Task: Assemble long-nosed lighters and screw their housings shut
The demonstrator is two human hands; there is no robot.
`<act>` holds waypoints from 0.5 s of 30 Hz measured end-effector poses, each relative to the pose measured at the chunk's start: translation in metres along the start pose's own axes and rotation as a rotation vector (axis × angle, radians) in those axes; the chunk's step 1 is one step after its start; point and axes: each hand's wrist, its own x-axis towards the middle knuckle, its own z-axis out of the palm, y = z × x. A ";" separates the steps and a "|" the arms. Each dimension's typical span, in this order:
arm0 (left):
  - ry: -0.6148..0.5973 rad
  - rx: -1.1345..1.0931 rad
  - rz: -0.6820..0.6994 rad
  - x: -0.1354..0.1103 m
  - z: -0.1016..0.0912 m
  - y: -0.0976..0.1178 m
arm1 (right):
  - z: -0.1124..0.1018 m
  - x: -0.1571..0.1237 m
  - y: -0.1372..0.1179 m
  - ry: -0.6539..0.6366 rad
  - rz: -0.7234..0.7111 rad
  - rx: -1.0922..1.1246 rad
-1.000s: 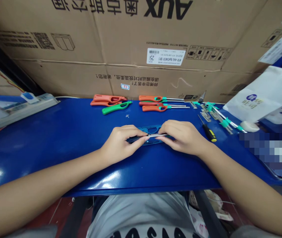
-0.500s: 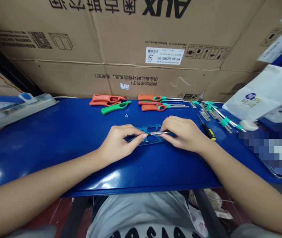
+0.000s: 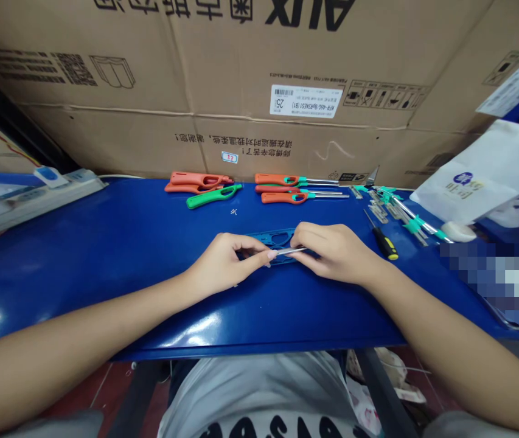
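Note:
Between my two hands runs a thin silver metal tube (image 3: pixel 289 250), like the barrels on the lighters behind. My left hand (image 3: pixel 229 258) pinches its left end between thumb and fingers. The fingers of my right hand (image 3: pixel 332 249) are closed on its right end, which they partly cover. Just under the tube, flat on the blue tabletop, lie blue plastic lighter casing halves (image 3: pixel 268 237) with oval trigger openings. My hands hide parts of them.
Behind lie orange casings (image 3: pixel 190 179), a green casing (image 3: pixel 213 196) and orange lighters with metal barrels (image 3: pixel 282 198). To the right are a black-and-yellow screwdriver (image 3: pixel 384 243), loose green-tipped barrels (image 3: pixel 407 216) and a white bag (image 3: pixel 482 170). A large cardboard box (image 3: pixel 222 79) stands at the back.
My left hand's fingertips have slid slightly right and down along the tube, now covering its dark left end. My right hand has shifted slightly left and down.

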 end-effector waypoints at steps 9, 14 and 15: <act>0.144 0.214 0.330 -0.005 -0.002 0.002 | -0.003 -0.001 0.000 0.023 0.019 0.050; 0.147 0.391 0.479 -0.006 -0.006 0.002 | -0.002 0.000 -0.003 0.039 -0.007 0.040; 0.146 0.400 0.487 -0.006 -0.007 0.003 | -0.001 0.000 -0.003 0.045 -0.017 0.032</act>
